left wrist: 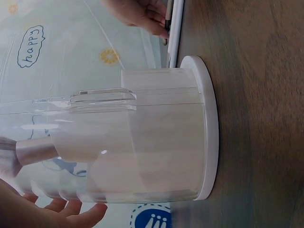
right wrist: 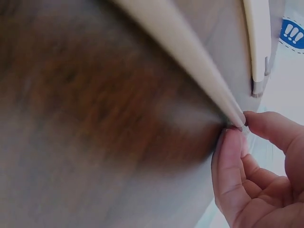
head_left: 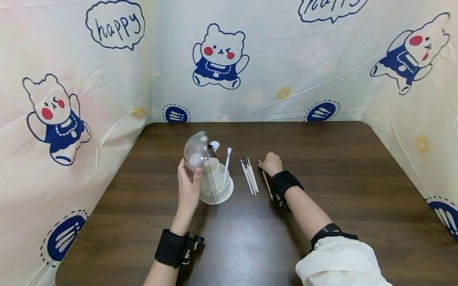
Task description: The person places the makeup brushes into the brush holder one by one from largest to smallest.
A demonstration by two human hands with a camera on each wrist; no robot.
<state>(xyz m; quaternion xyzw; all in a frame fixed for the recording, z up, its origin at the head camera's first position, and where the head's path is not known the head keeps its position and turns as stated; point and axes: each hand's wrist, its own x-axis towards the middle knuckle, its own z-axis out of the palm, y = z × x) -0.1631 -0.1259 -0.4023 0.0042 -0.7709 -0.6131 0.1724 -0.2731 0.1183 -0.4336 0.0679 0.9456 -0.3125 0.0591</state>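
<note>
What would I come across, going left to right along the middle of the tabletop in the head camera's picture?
The left hand → the clear-covered container it holds → a bunch of slim sticks → the right hand, pinching a single stick.

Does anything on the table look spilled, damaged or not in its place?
Nothing stands out: the holder stands upright, the thin sticks lie together, and the right hand pinches a separate stick. I see no spill or damage.
</note>
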